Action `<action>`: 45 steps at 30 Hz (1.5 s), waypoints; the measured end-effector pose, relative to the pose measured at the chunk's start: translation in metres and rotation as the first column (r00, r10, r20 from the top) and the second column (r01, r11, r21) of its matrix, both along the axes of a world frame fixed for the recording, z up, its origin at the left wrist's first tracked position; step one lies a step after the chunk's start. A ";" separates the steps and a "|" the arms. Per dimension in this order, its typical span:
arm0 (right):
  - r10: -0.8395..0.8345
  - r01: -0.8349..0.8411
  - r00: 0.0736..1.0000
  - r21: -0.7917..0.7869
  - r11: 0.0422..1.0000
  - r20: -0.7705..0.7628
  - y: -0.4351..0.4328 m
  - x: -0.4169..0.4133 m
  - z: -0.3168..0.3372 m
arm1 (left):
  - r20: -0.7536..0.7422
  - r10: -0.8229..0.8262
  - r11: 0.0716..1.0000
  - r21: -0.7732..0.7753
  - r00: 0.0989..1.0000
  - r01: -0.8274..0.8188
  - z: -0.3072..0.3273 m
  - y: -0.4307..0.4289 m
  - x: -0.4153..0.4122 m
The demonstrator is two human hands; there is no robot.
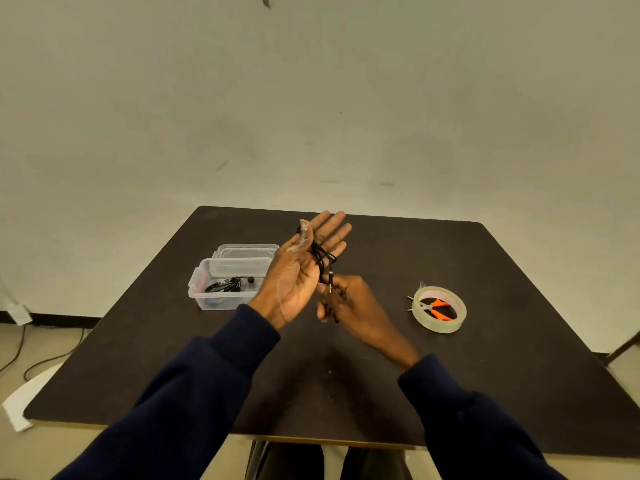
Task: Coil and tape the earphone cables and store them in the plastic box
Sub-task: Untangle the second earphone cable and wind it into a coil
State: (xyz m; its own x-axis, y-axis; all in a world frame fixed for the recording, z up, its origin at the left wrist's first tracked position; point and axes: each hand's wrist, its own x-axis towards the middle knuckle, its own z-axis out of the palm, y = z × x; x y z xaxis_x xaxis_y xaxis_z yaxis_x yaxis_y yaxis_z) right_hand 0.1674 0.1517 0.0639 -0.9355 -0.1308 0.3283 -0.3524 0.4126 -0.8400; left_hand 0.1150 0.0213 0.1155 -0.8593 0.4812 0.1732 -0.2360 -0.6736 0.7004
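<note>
My left hand point(300, 273) is raised over the table with its palm toward me and its fingers straight. A black earphone cable point(323, 258) lies looped across that palm beside the thumb. A strip of clear tape point(303, 233) sticks to the thumb. My right hand point(350, 301) is just below, its curled fingers pinching the cable's plug end point(331, 284). A clear plastic box point(207, 299) stands open at the left, holding another coiled black earphone point(227, 285).
The box's lid point(246, 248) lies behind the box. A roll of clear tape point(446, 326) sits at the right with orange-handled scissors point(439, 308) inside its ring. Everything rests on a dark table point(502, 375). Papers and wires lie on the floor at the left.
</note>
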 end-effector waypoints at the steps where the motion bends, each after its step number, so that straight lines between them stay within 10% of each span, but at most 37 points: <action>1: 0.012 -0.012 1.000 -0.020 1.000 0.002 0.000 0.000 -0.001 | 0.010 -0.010 1.000 0.020 1.000 0.010 0.002 0.000 0.001; 19: 0.038 -0.024 0.996 -0.159 0.987 0.086 0.001 0.020 -0.017 | 0.048 0.057 0.998 0.020 0.997 -0.058 0.008 -0.019 -0.010; 34: -0.009 0.268 0.801 0.346 0.899 -0.599 0.016 0.020 0.028 | -0.039 -0.022 0.947 -0.322 0.999 0.008 -0.011 -0.017 -0.001; 45: 0.225 -0.080 0.939 0.470 0.879 -0.260 0.041 -0.012 0.066 | 0.031 -0.396 0.840 -0.391 0.918 0.375 -0.031 -0.016 0.012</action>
